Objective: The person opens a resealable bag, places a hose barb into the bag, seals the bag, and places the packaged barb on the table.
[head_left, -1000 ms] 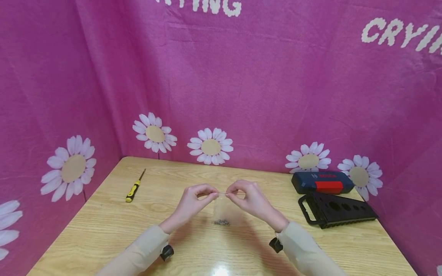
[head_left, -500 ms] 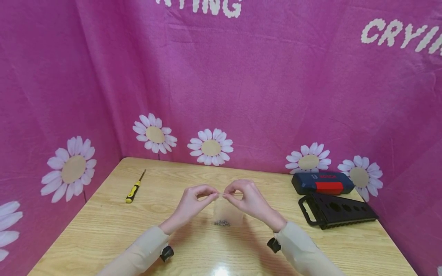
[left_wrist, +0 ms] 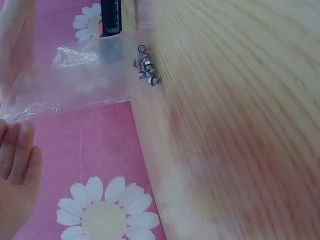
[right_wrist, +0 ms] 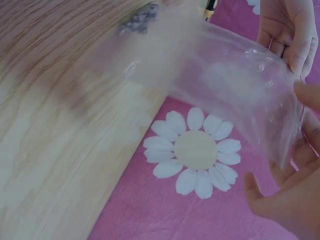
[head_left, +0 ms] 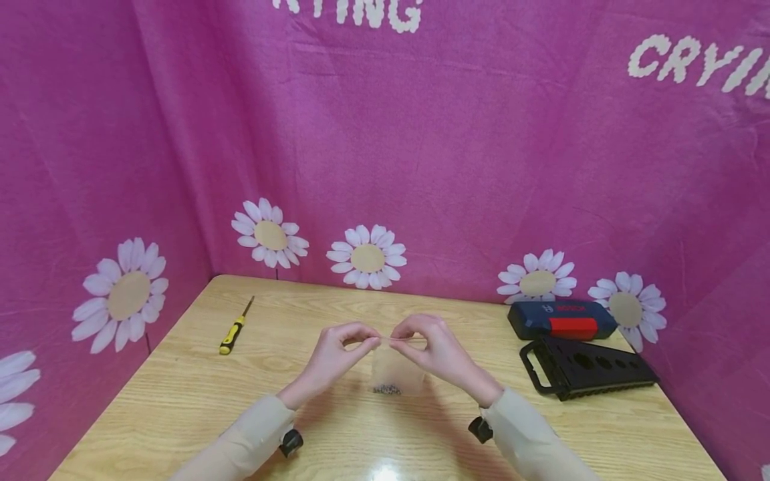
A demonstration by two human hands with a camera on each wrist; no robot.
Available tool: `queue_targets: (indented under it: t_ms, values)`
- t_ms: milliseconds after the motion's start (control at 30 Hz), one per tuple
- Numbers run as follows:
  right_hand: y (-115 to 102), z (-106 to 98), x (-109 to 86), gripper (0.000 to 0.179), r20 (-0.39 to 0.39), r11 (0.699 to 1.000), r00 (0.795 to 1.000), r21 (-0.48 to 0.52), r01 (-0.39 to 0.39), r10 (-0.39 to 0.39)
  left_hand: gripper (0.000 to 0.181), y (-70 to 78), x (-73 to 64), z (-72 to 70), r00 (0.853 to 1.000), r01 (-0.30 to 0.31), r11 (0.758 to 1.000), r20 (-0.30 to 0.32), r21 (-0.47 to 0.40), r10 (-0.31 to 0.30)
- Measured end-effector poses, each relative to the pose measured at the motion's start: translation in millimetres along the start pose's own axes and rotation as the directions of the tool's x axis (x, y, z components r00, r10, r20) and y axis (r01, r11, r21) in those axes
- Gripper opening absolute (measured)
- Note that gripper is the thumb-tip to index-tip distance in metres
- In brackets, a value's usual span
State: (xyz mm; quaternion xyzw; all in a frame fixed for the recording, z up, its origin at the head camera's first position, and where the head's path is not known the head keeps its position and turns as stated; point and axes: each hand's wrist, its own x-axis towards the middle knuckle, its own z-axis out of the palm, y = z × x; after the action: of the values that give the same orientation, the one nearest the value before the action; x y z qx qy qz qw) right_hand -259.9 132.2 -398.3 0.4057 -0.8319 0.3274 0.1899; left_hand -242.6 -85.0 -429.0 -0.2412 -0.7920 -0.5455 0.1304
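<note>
A clear plastic bag [head_left: 402, 371] hangs by its top edge between my two hands over the table. Thumb and fingers of my left hand [head_left: 338, 351] pinch the left end of that edge. My right hand [head_left: 438, 349] pinches it a short way to the right, fingertips close to the left ones. Small metal pieces [left_wrist: 146, 65], which look like nuts, lie heaped in the bottom of the bag. In the right wrist view a thin reddish line runs along the bag's top edge, partly hidden by fingers.
A yellow and black screwdriver [head_left: 233, 334] lies at the left of the wooden table [head_left: 180, 407]. At the right are a dark blue case with a red latch [head_left: 562, 319] and a black holder with holes and a handle [head_left: 589, 367]. Pink cloth [head_left: 421, 167] hangs behind.
The right hand shifted slightly left toward the left fingertips, then a little back to the right, still pinching the bag's edge. The left hand has hardly moved.
</note>
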Motion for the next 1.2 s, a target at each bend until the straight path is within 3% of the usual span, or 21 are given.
queue_targets:
  t_ms: [233, 433, 633, 800, 1000, 1200]
  values:
    - [6, -1, -4.2, 0.005, -0.026, 0.997, 0.997, -0.025, 0.075, -0.075, 0.011, -1.4, 0.0, -0.2, 1.0, -0.006, 1.0, 0.005, -0.002, 0.006]
    - [9, -5, -7.9, 0.007, -0.033, 0.998, 0.999, -0.038, 0.041, -0.043, 0.011, -2.2, 0.0, -1.1, 1.0, 0.004, 1.0, 0.001, 0.006, -0.004]
    - [12, -8, -10.7, 0.003, -0.024, 0.997, 0.998, -0.029, 0.065, -0.066, 0.011, -3.1, 0.1, -1.9, 1.0, 0.01, 1.0, -0.001, 0.01, -0.01]
    - [13, -11, -13.0, 0.005, 0.026, 0.998, 1.0, 0.063, -0.013, 0.011, 0.01, -4.7, 0.2, -1.4, 1.0, 0.003, 1.0, -0.023, 0.021, -0.002]
    - [15, -17, -15.6, 0.004, 0.052, 0.997, 0.998, 0.063, -0.051, 0.047, 0.008, -5.6, 0.3, -1.2, 0.999, -0.02, 1.0, -0.027, 0.015, 0.021]
    - [15, -23, -18.8, 0.002, 0.107, 0.987, 0.986, 0.077, -0.138, 0.13, 0.007, -7.2, -0.7, -1.1, 0.999, 0.006, 1.0, -0.049, 0.011, -0.006]
